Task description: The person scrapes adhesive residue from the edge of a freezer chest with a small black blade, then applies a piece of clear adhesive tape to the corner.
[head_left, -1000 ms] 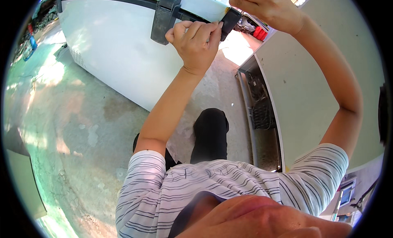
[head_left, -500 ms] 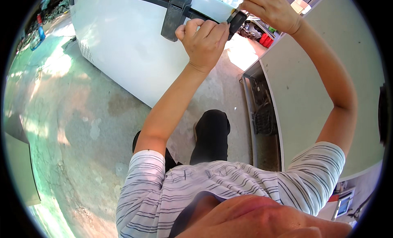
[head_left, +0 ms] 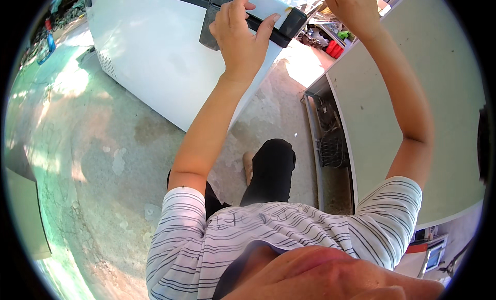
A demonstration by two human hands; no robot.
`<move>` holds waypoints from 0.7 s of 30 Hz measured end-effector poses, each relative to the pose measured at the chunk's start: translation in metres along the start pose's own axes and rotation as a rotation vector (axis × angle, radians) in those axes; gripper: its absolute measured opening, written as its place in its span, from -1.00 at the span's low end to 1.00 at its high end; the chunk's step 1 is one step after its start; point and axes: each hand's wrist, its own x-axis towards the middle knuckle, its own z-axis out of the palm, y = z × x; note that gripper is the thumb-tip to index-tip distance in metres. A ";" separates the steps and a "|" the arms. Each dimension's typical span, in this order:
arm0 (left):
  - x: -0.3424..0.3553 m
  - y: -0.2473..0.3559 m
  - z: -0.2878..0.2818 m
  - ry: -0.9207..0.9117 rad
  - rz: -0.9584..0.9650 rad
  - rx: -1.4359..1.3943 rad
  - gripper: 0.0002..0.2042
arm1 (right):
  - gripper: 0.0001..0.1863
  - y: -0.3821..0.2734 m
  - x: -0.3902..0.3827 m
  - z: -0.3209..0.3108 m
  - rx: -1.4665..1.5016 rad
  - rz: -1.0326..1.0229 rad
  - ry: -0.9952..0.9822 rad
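Observation:
A white chest freezer (head_left: pixel 155 57) with a black rim stands at the upper left. On its front edge sits a dark grey handle (head_left: pixel 209 29), and a black corner piece (head_left: pixel 293 25) caps the lid's right end. My left hand (head_left: pixel 240 39) is over the lid edge between the two, thumb and fingers apart, nothing seen in it. It overlaps the handle; whether it touches it I cannot tell. My right hand (head_left: pixel 354 8) is raised beyond the freezer's right corner. The picture's upper edge cuts off most of its fingers, so what they hold is hidden.
A long pale green-grey counter (head_left: pixel 408 109) runs along my right, with an open shelf (head_left: pixel 333 140) holding dark things beneath. Red items (head_left: pixel 334 49) lie past the freezer corner. The concrete floor (head_left: pixel 119 150) spreads left, with a pale panel (head_left: pixel 26 212) at the far left.
My left hand has left the black corner piece, moved left toward the handle and spread its fingers. My right hand has shifted up, partly out of the picture.

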 end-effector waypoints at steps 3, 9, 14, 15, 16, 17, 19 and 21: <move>0.017 0.003 -0.001 -0.156 0.095 -0.072 -0.84 | -0.91 0.004 -0.005 -0.010 -0.008 0.167 -0.009; 0.046 -0.027 0.009 -0.369 0.337 -0.062 -0.83 | -0.92 0.001 -0.037 -0.024 0.215 0.547 -0.122; 0.062 -0.022 0.010 -0.291 0.186 -0.096 -0.93 | -0.78 -0.022 -0.072 -0.021 0.527 0.835 -0.033; 0.064 -0.022 0.009 -0.278 0.099 -0.141 -0.92 | -0.78 -0.028 -0.075 -0.022 0.566 0.865 -0.016; 0.064 -0.025 0.002 -0.331 0.116 -0.115 -0.91 | -0.79 -0.034 -0.078 -0.026 0.606 0.895 0.003; 0.063 -0.029 -0.007 -0.387 0.133 -0.091 -0.90 | -0.80 -0.040 -0.082 -0.030 0.644 0.927 0.020; 0.057 -0.027 -0.014 -0.403 0.177 -0.050 -0.89 | -0.79 -0.047 -0.090 -0.040 0.705 1.051 -0.040; 0.051 -0.019 -0.014 -0.316 0.225 -0.009 -0.86 | -0.77 -0.051 -0.090 -0.041 0.829 1.151 -0.070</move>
